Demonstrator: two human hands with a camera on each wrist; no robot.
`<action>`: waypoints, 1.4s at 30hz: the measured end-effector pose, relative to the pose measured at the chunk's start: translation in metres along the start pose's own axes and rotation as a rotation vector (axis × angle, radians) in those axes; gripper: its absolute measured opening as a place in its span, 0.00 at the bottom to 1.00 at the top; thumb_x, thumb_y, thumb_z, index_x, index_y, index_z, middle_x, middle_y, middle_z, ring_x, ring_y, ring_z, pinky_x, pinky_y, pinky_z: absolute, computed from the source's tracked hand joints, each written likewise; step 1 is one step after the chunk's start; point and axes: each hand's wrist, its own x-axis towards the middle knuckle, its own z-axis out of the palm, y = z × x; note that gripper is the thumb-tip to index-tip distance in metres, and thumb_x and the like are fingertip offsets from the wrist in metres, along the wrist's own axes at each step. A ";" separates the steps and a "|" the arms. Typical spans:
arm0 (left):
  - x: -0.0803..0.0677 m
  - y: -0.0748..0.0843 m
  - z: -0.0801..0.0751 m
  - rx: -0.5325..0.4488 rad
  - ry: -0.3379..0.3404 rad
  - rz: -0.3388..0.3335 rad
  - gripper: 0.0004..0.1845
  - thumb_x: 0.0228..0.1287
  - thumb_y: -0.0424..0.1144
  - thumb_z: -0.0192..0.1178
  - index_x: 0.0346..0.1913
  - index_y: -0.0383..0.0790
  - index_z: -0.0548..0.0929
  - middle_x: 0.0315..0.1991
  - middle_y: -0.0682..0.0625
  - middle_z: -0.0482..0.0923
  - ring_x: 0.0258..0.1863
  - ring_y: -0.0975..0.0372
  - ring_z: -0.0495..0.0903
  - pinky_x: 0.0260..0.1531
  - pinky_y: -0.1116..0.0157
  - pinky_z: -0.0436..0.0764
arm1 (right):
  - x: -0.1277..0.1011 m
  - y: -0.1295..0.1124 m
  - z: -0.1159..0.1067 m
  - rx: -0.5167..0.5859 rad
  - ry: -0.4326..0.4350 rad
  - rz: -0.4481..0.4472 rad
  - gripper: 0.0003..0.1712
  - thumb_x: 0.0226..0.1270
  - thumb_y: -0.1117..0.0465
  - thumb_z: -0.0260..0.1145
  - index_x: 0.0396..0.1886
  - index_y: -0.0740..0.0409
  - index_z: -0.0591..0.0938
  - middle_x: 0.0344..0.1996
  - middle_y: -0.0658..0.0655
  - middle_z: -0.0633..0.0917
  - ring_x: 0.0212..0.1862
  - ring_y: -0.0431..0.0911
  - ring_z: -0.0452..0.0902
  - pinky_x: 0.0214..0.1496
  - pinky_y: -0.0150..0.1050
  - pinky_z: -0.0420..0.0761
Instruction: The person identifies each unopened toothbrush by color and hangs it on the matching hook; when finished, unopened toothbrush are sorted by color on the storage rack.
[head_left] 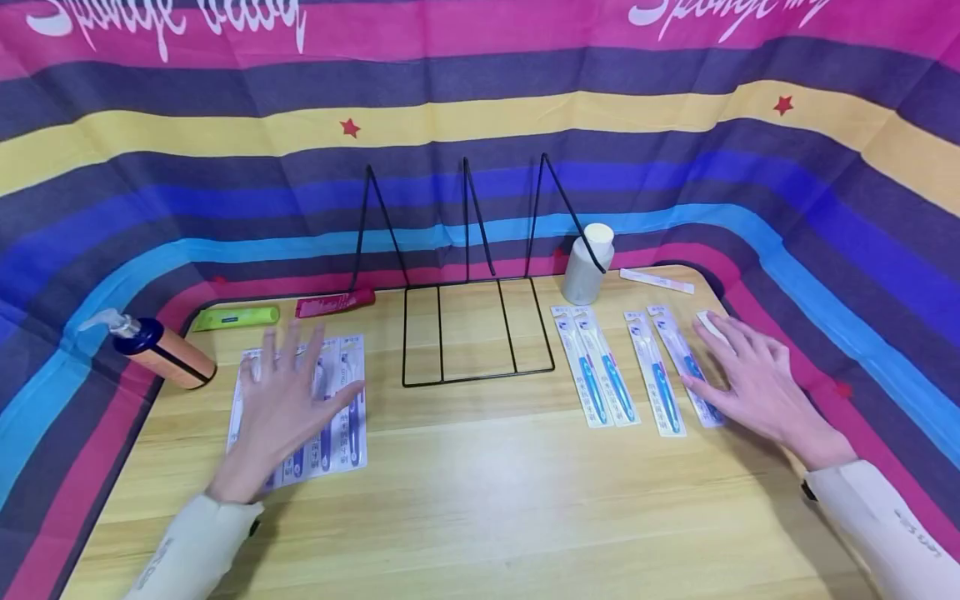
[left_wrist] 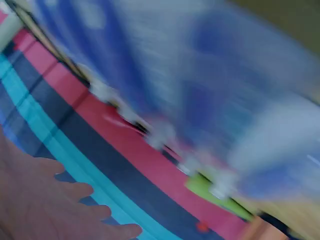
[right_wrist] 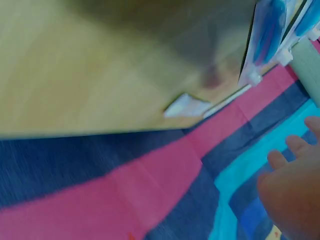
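My left hand [head_left: 281,396] hovers with fingers spread over a group of packaged purple toothbrushes [head_left: 341,408] at the left of the wooden table [head_left: 487,500]; it holds nothing. My right hand [head_left: 750,379] lies flat and open on the right side, its fingers over the rightmost of several packaged blue toothbrushes [head_left: 660,375] and near a small white object [head_left: 708,323]. Between the hands stands a black wire rack [head_left: 468,329] with upright dividers. Both wrist views are blurred; the left hand [left_wrist: 55,200] and right hand [right_wrist: 295,190] show straight fingers over the striped cloth.
A pump bottle [head_left: 157,348] lies at the left edge. A green tube [head_left: 234,317] and a red tube [head_left: 335,303] lie behind the left packs. A white bottle [head_left: 588,262] and a white tube [head_left: 657,281] stand back right. Striped cloth [head_left: 480,125] walls surround the table.
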 end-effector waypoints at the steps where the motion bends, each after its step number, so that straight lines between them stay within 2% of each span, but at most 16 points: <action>1: 0.006 0.008 0.002 -0.014 -0.008 0.009 0.61 0.69 0.78 0.58 0.90 0.42 0.51 0.90 0.38 0.32 0.86 0.36 0.27 0.71 0.20 0.34 | 0.000 0.000 0.001 0.016 -0.009 0.015 0.55 0.67 0.39 0.75 0.88 0.54 0.64 0.82 0.68 0.65 0.77 0.72 0.58 0.63 0.74 0.58; 3: 0.018 0.023 0.009 -0.047 -0.033 0.032 0.60 0.70 0.77 0.56 0.90 0.41 0.50 0.89 0.38 0.33 0.86 0.37 0.27 0.73 0.21 0.34 | -0.001 -0.001 0.003 0.053 -0.031 0.050 0.56 0.68 0.41 0.76 0.87 0.59 0.64 0.79 0.70 0.68 0.73 0.74 0.61 0.59 0.72 0.61; 7: 0.040 0.050 0.025 -0.093 -0.096 0.091 0.62 0.68 0.79 0.57 0.90 0.43 0.48 0.89 0.37 0.40 0.86 0.36 0.32 0.75 0.24 0.36 | 0.001 -0.003 0.004 0.163 -0.095 0.161 0.55 0.71 0.46 0.78 0.84 0.71 0.62 0.76 0.79 0.69 0.71 0.78 0.63 0.64 0.75 0.64; 12: 0.059 0.071 0.044 -0.140 -0.191 0.104 0.66 0.63 0.81 0.61 0.90 0.41 0.50 0.87 0.33 0.49 0.85 0.32 0.40 0.75 0.24 0.37 | 0.004 -0.005 0.006 0.308 -0.190 0.339 0.54 0.75 0.49 0.76 0.81 0.80 0.60 0.70 0.82 0.72 0.67 0.78 0.72 0.64 0.75 0.73; 18: 0.066 0.076 0.052 -0.181 -0.301 0.037 0.70 0.60 0.82 0.63 0.90 0.38 0.48 0.87 0.33 0.50 0.86 0.35 0.39 0.77 0.28 0.32 | 0.007 -0.002 0.008 0.358 -0.223 0.490 0.49 0.75 0.48 0.76 0.75 0.82 0.67 0.61 0.79 0.83 0.62 0.72 0.81 0.64 0.70 0.76; 24: 0.068 0.076 0.051 -0.217 -0.369 -0.013 0.65 0.65 0.73 0.67 0.88 0.32 0.52 0.87 0.34 0.51 0.85 0.34 0.43 0.79 0.30 0.35 | 0.008 0.002 0.004 0.350 -0.253 0.555 0.41 0.75 0.47 0.75 0.66 0.80 0.77 0.53 0.76 0.87 0.59 0.71 0.82 0.58 0.65 0.79; 26: 0.069 0.076 0.052 -0.216 -0.374 -0.018 0.63 0.66 0.71 0.68 0.88 0.33 0.53 0.87 0.34 0.52 0.85 0.34 0.44 0.79 0.31 0.36 | 0.008 0.003 0.002 0.360 -0.283 0.581 0.39 0.75 0.45 0.75 0.63 0.78 0.80 0.54 0.75 0.88 0.57 0.68 0.82 0.54 0.58 0.81; 29: 0.071 0.076 0.053 -0.225 -0.383 -0.012 0.61 0.69 0.70 0.67 0.87 0.33 0.54 0.87 0.35 0.52 0.85 0.35 0.44 0.81 0.33 0.39 | 0.006 0.003 0.000 0.401 -0.306 0.621 0.36 0.77 0.46 0.73 0.63 0.76 0.80 0.52 0.72 0.87 0.49 0.56 0.82 0.46 0.42 0.80; 32: 0.070 0.076 0.053 -0.240 -0.412 -0.006 0.61 0.71 0.69 0.66 0.88 0.31 0.52 0.88 0.34 0.47 0.86 0.35 0.41 0.81 0.35 0.41 | 0.003 0.001 0.000 0.460 -0.285 0.648 0.34 0.79 0.51 0.71 0.66 0.78 0.76 0.50 0.70 0.84 0.42 0.45 0.78 0.38 0.32 0.78; 36: 0.067 0.075 0.052 -0.264 -0.430 -0.014 0.59 0.74 0.68 0.63 0.87 0.29 0.50 0.88 0.34 0.43 0.86 0.36 0.39 0.81 0.35 0.45 | -0.001 -0.014 0.002 0.557 -0.163 0.659 0.31 0.81 0.58 0.68 0.67 0.79 0.71 0.49 0.67 0.83 0.37 0.34 0.75 0.35 0.29 0.78; 39: 0.066 0.073 0.052 -0.275 -0.415 -0.013 0.57 0.75 0.66 0.63 0.87 0.28 0.51 0.88 0.33 0.44 0.86 0.35 0.40 0.81 0.34 0.46 | 0.001 -0.036 0.006 0.743 -0.057 0.648 0.26 0.80 0.63 0.69 0.66 0.74 0.72 0.46 0.53 0.87 0.36 0.32 0.79 0.35 0.30 0.81; 42: 0.066 0.072 0.052 -0.277 -0.412 -0.012 0.57 0.76 0.65 0.63 0.87 0.28 0.52 0.87 0.32 0.44 0.85 0.35 0.40 0.80 0.34 0.46 | 0.007 -0.065 0.008 1.027 -0.024 0.594 0.20 0.78 0.68 0.71 0.65 0.61 0.77 0.43 0.43 0.89 0.37 0.37 0.85 0.33 0.35 0.86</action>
